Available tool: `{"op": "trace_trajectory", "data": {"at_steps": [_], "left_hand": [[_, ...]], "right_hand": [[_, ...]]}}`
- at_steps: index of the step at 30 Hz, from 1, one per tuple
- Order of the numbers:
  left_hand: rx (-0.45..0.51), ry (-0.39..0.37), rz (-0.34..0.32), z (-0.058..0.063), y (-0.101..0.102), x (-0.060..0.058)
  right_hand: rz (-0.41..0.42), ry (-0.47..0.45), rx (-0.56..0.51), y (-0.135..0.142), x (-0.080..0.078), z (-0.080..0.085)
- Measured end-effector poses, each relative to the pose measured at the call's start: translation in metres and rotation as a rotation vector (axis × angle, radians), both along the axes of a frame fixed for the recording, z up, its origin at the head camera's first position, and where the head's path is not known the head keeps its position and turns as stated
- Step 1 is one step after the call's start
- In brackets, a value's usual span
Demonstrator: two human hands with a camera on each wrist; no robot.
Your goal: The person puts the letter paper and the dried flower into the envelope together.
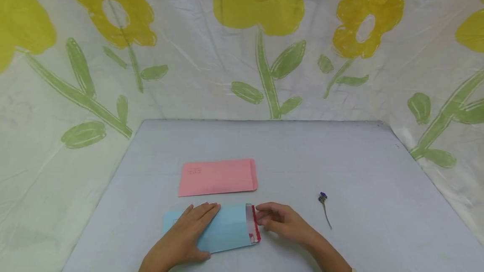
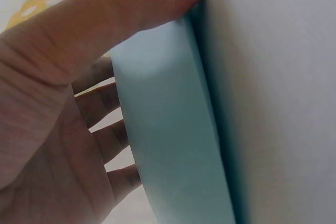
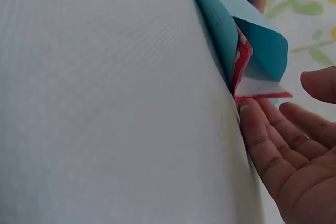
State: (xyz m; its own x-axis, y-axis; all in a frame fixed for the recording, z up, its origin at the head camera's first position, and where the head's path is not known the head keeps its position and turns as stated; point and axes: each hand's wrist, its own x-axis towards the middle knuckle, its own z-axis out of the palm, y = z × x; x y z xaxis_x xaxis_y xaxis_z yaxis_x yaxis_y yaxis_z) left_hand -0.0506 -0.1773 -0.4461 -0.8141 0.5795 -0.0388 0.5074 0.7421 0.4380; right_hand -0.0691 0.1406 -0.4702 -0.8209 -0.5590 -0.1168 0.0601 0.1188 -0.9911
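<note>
In the head view a light blue envelope (image 1: 227, 228) lies at the table's near side, its mouth facing right. My left hand (image 1: 189, 232) holds it across its width, thumb at the near edge and fingers reaching the far edge. The left wrist view shows the blue envelope (image 2: 163, 114) between thumb and fingers. A white card with a red scalloped edge (image 1: 255, 223) sticks out of the mouth, which gapes in the right wrist view. There, the fingertips of my right hand (image 3: 294, 156) are right at the card's red edge (image 3: 262, 96), thumb apart.
A pink envelope (image 1: 219, 177) with small print lies just beyond the blue one. To the right is a purple flower (image 1: 322, 197) on a thin stem. A white cloth painted with yellow flowers (image 1: 261, 53) stands around the back and sides of the pale table (image 1: 302, 150).
</note>
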Motion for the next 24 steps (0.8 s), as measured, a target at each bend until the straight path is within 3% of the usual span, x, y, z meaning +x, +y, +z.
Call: {"op": "trace_trajectory", "data": {"at_steps": [15, 24], "left_hand": [[0.025, 0.045, -0.011, -0.004, -0.002, 0.001], [0.033, 0.060, -0.022, -0.004, -0.003, 0.001]], "right_hand": [[0.084, 0.043, -0.133, -0.012, -0.001, -0.002], [0.064, -0.045, -0.135, -0.019, 0.000, 0.001]]}}
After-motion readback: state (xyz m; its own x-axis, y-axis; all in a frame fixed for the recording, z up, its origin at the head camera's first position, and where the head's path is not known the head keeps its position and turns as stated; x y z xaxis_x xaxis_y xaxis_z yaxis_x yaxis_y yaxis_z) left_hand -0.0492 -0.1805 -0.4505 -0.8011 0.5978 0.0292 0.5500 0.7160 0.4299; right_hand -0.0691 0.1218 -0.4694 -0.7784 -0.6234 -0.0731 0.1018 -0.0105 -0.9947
